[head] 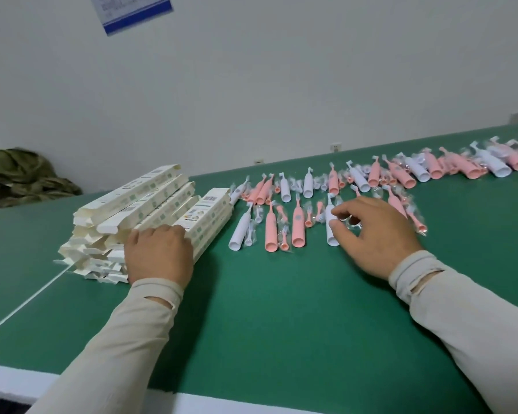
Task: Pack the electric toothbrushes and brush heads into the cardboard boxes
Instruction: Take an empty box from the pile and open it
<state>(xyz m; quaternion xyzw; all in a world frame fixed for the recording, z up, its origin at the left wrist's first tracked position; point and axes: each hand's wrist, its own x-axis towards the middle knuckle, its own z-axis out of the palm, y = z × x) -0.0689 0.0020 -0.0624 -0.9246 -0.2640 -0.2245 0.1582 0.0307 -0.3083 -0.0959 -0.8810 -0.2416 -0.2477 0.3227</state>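
A stack of long white cardboard boxes (150, 204) lies on the left of the green table (251, 309). My left hand (159, 253) rests on the near end of the stack, fingers curled over a box. Rows of pink and white electric toothbrushes (269, 231) and brush heads in clear wrap (283, 231) lie across the table's middle and run off to the far right. My right hand (374, 234) is over a white toothbrush (331, 225), thumb and fingers pinching it together with a clear-wrapped brush head (350, 222).
A pile of olive-green cloth (21, 177) sits beyond the table's left end. A white wall with a blue-edged notice (132, 11) stands behind. White lines cross the table's left part; its white near edge runs along the bottom.
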